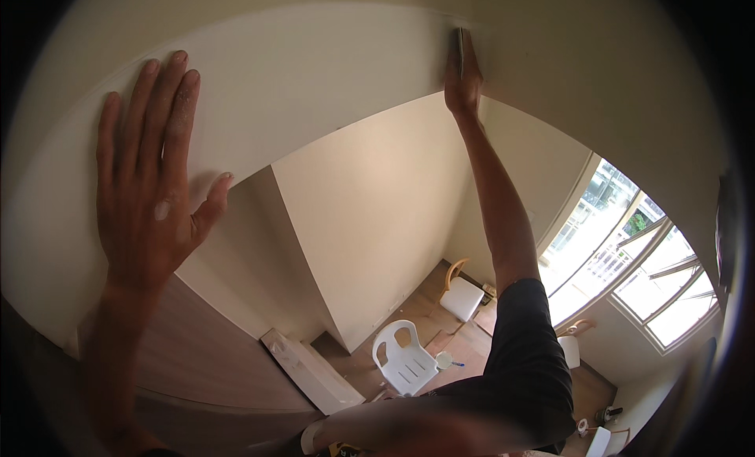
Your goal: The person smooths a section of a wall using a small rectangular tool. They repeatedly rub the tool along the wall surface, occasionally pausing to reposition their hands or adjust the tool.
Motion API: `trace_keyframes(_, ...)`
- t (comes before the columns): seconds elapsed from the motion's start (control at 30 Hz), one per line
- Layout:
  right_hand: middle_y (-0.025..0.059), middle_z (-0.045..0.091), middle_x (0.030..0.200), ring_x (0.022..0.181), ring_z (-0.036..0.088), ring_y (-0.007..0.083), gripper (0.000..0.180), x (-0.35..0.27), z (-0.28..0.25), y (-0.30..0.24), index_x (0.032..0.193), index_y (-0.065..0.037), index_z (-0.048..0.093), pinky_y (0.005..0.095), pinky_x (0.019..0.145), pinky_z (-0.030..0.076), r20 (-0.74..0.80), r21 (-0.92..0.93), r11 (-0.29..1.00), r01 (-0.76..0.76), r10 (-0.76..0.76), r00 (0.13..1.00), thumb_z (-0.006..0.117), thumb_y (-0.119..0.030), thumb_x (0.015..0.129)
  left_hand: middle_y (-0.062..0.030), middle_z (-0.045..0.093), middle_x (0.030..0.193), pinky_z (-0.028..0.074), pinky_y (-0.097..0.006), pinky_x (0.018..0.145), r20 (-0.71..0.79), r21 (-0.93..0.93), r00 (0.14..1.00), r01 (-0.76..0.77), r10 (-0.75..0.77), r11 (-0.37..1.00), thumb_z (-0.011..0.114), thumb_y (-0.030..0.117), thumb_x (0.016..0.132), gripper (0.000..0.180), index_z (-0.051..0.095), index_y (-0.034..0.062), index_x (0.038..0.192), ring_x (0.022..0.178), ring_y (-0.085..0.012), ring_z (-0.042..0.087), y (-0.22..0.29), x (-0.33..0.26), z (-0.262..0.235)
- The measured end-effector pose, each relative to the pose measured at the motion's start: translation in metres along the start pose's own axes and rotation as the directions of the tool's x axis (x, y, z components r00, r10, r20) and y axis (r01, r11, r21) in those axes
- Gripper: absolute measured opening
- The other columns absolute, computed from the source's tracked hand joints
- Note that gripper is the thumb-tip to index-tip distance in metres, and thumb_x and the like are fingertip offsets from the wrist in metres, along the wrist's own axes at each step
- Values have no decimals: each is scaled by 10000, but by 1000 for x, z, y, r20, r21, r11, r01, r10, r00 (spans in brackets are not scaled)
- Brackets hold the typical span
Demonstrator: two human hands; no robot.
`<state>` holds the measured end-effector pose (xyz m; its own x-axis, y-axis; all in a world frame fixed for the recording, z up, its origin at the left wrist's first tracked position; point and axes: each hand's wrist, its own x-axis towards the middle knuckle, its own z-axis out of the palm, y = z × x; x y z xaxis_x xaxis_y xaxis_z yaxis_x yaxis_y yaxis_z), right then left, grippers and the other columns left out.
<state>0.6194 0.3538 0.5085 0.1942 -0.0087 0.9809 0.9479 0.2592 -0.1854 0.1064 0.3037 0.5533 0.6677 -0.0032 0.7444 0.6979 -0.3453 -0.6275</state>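
High on a pale beam face (330, 64), my left hand (153, 158) lies flat with its fingers stretched out and the thumb by the lower edge. White dust specks the fingers, and a white spot marks the back of the hand. My right arm reaches up to where the beam meets the wall corner. There my right hand (465, 75) is closed on a thin flat block (461, 44), seen edge-on and held against the surface. Its exact kind cannot be made out, and blur softens the fingertips.
Far below stand a white plastic chair (403, 359) and wooden chairs with white seats (462, 300). A white-topped ledge (311, 370) runs along the lower left. Bright windows (629, 237) fill the right side. A wall corner (307, 252) juts out below the beam.
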Motion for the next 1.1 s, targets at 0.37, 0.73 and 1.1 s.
trace_keyframes(0.37,258,497,1579,1449,493,433,566,10,17,-1,1592,-12,408,480,1193,431,-74,-77,996,41,-46,996,563,-160,1068,-99,416,1685,256,-529,1309,-41,-36,999,33,-35,999,696,409,896,838,422,72,1613,1578,-274,354,3,-5,7)
trace_keyframes(0.73,200,457,1630,1488,460,385,526,-8,1,-123,1585,-57,449,453,1222,416,107,106,994,3,-15,994,553,-118,1073,-141,353,1714,238,-571,1296,-9,-54,1000,10,-10,998,679,362,927,855,335,41,1641,1591,-322,324,15,4,13)
trace_keyframes(1.1,236,344,1683,1561,333,415,793,-52,36,-281,1554,11,446,502,1267,365,142,417,843,341,-431,891,661,101,796,-155,440,1653,241,-544,1301,-133,-173,991,-33,10,984,436,393,1026,687,403,33,1610,1565,-321,366,-5,-8,13)
